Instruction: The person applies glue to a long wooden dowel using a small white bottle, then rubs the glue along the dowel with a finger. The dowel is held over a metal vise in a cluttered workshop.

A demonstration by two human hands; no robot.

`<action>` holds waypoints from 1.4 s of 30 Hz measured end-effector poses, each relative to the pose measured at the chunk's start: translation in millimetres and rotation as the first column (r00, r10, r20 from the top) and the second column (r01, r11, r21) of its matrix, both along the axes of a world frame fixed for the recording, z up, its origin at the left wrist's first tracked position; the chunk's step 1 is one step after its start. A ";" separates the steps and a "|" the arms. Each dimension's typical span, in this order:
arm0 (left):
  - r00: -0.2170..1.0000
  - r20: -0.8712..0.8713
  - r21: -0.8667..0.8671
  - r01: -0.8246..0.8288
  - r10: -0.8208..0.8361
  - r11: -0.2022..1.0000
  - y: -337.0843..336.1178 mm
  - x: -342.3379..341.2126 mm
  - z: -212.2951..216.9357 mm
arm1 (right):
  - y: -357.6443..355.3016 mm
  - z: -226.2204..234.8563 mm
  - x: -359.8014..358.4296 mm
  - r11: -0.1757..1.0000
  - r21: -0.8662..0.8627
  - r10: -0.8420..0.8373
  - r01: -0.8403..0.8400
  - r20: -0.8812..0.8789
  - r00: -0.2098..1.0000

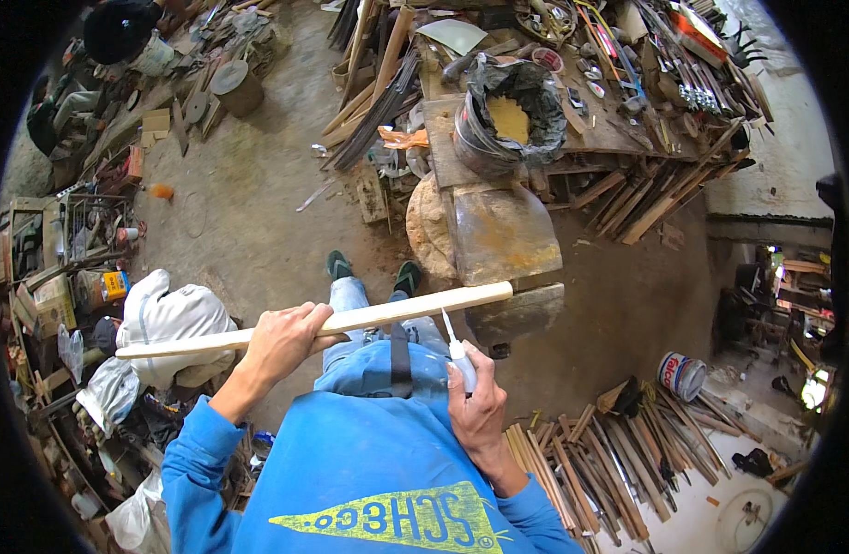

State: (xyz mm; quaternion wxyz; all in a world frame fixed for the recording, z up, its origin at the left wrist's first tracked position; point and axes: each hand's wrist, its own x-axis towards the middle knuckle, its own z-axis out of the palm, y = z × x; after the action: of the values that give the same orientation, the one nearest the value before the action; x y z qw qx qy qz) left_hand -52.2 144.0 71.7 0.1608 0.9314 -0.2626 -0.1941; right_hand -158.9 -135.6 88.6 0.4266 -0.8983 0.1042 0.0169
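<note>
Blue sweatshirt nearest my remote camera, its yellow pennant print lettered. Across the person's front I see a pale wooden stick, fingers of the left hand wrapped around it; fingers of the right hand pinch a white nozzle bottle just below. A grey slab crowds the stick's right end; beyond, a black-lined bucket on the cluttered bench. Left, a white sack; right, a lettered tub.

Runs upside down in large blue letters across the yellow pennant on the blue sweatshirt. Stands in bold red letters on the white bucket at right. Looks too small to make out on the yellow-orange package at left.
</note>
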 end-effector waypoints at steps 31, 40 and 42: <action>0.999 -0.013 -0.013 -0.049 0.049 0.999 -5.4 -0.6 2.8 | 9.5 -16.1 -13.7 0.992 0.110 -0.080 0.065 0.142 0.987; 0.998 -0.018 -0.011 -0.061 0.061 0.998 -8.3 0.3 5.5 | 11.0 -13.5 -11.9 0.986 0.120 -0.128 0.115 0.109 0.986; 0.998 -0.024 -0.011 -0.064 0.064 0.998 -8.5 0.3 5.4 | 9.4 -13.5 -10.8 0.995 0.094 -0.060 0.043 0.188 0.980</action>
State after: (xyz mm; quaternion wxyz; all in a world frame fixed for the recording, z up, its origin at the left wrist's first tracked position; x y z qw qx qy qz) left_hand -51.9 135.5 77.1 0.1753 0.9361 -0.2317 -0.1982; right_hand -169.7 -126.2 75.1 0.4747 -0.8728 0.0852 -0.0757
